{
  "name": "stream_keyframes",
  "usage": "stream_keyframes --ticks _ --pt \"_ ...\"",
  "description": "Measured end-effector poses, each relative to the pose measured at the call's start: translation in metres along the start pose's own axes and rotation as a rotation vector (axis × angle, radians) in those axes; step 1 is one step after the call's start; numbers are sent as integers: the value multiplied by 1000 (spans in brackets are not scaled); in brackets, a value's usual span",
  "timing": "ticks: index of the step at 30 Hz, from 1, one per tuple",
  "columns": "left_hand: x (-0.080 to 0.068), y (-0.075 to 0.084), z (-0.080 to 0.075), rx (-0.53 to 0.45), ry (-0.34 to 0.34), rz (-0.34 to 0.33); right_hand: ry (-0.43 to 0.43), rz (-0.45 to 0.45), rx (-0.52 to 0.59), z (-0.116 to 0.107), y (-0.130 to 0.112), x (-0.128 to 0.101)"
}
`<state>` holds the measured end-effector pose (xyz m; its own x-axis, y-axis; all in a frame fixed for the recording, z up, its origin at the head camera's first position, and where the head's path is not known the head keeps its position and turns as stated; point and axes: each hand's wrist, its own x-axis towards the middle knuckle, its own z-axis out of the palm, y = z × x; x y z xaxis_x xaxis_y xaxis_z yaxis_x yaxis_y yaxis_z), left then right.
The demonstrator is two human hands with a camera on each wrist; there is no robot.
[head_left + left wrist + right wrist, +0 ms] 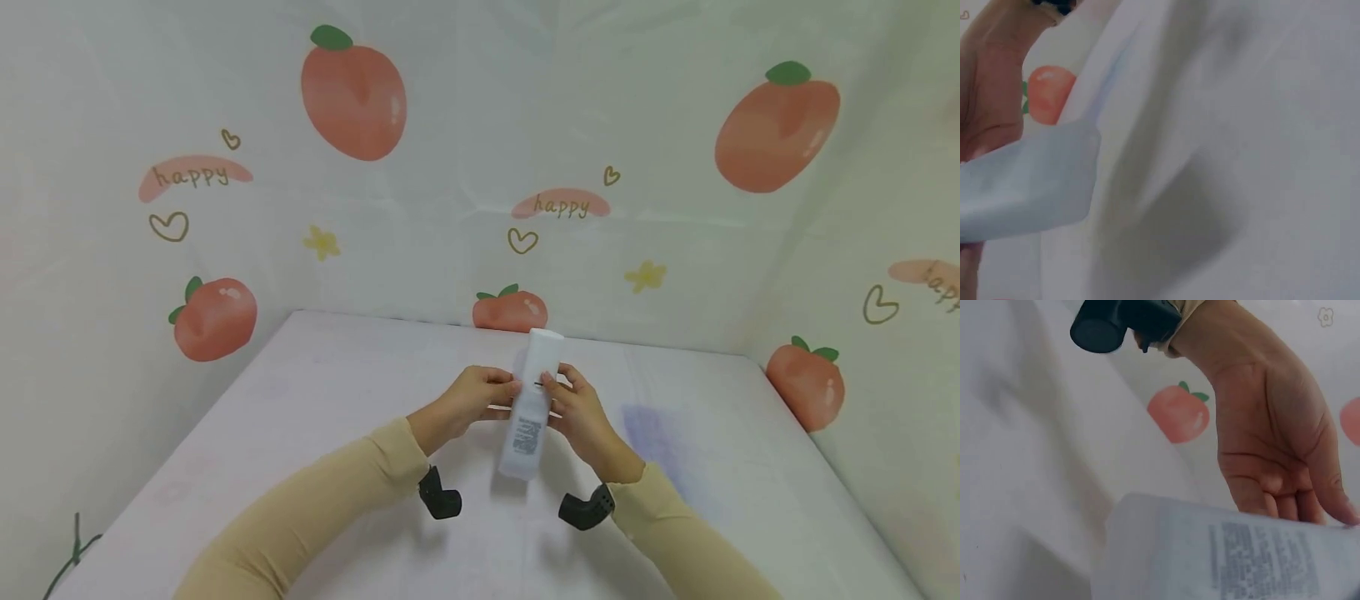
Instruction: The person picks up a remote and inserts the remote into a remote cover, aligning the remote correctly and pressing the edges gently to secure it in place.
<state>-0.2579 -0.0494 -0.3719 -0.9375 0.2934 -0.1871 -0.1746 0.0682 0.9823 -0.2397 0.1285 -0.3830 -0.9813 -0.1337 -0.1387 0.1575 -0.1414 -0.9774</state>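
A tall white bottle [517,454] with a block of grey print and a long white upper part is held off the table in the head view, tilted with its top to the back. My left hand [467,402] pinches its left side near mid-height, thumb toward me. From the right side my right hand [592,421] grips it, thumb on the front by a short dark mark. The left wrist view shows the smooth base end of the bottle [1035,181]. In the right wrist view the printed side of the bottle [1166,550] is near.
A white-covered table [360,367] lies under the hands, with a faint purple stain [652,429] on the right. A white curtain with peach prints [450,125] stands behind and beside it. A dark cord [75,550] hangs at the lower left.
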Motion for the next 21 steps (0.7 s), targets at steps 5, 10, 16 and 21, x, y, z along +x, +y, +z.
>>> stream_keyframes --ticks 5,10,16,21 --pt "1 -7 4 -62 49 33 -71 5 -45 1 -2 -1" --pt "4 -14 13 -148 142 -13 -86 7 -152 -1 -4 0" --pt "11 -22 20 -185 238 -81 -96 38 -255 -2 4 3" --pt "15 -25 22 -165 250 -149 -122 65 -282 -4 12 -1"
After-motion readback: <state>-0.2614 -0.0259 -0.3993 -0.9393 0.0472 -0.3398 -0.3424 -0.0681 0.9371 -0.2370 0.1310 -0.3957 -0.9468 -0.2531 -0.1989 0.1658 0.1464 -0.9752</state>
